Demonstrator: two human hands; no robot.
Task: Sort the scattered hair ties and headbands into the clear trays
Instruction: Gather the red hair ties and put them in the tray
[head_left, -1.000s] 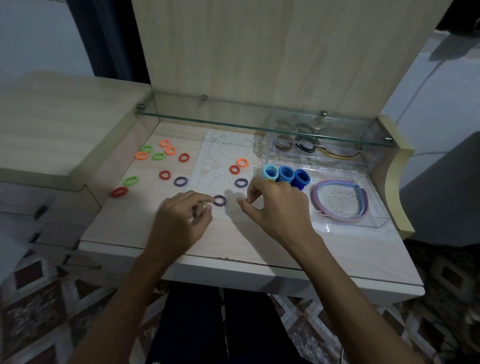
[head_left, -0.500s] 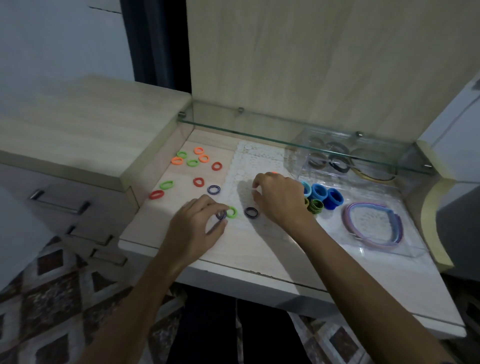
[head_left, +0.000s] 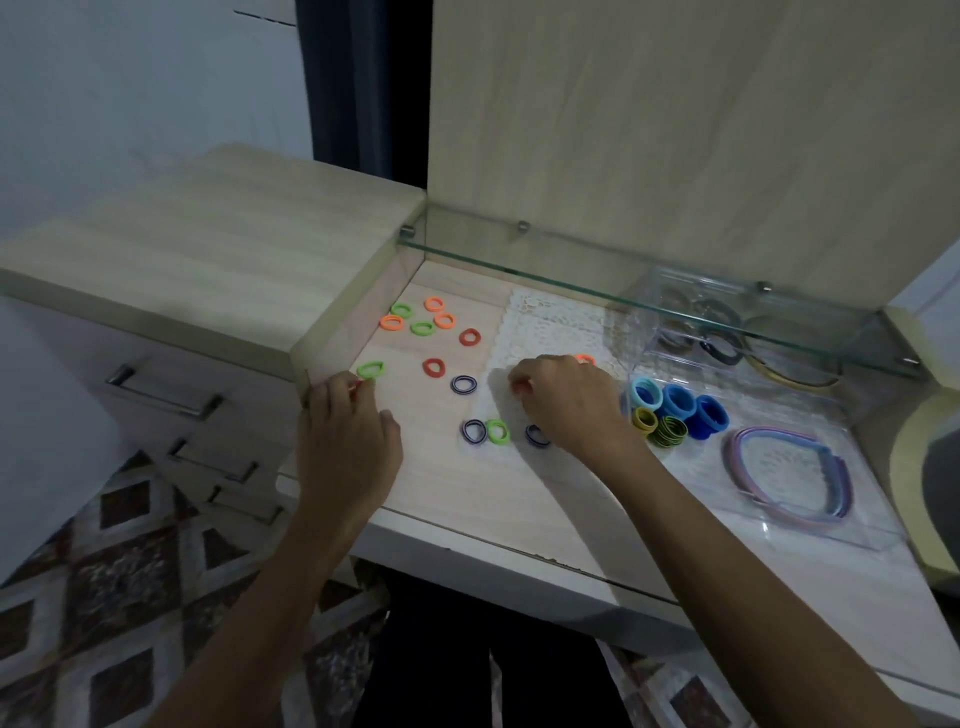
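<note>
Small hair ties lie scattered on the wooden desk (head_left: 441, 483). An orange and green cluster (head_left: 418, 319) sits at the back left, with two red ties (head_left: 433, 368) and a purple one (head_left: 463, 384) nearer. My left hand (head_left: 348, 436) reaches the desk's left edge beside a green tie (head_left: 370, 370), and its fingertips pinch a mostly hidden red tie (head_left: 357, 385). My right hand (head_left: 566, 405) curls over the lace mat, and a bit of red tie (head_left: 519, 386) shows at its fingertips. A purple, green and purple row (head_left: 496, 431) lies between my hands. An orange tie (head_left: 584, 358) peeks out behind my right hand.
The front clear tray (head_left: 831, 525) holds blue ties (head_left: 678, 400), yellow and green bundles (head_left: 660, 427) and pastel headbands (head_left: 789, 473). A second clear tray (head_left: 670, 312) with dark ties sits under the glass shelf (head_left: 571, 280). A drawer cabinet (head_left: 208, 270) rises on the left.
My left hand left the purple tie near the middle and moved left to the red tie at the desk's edge. My right hand drew back onto the lace mat. The view shifted left.
</note>
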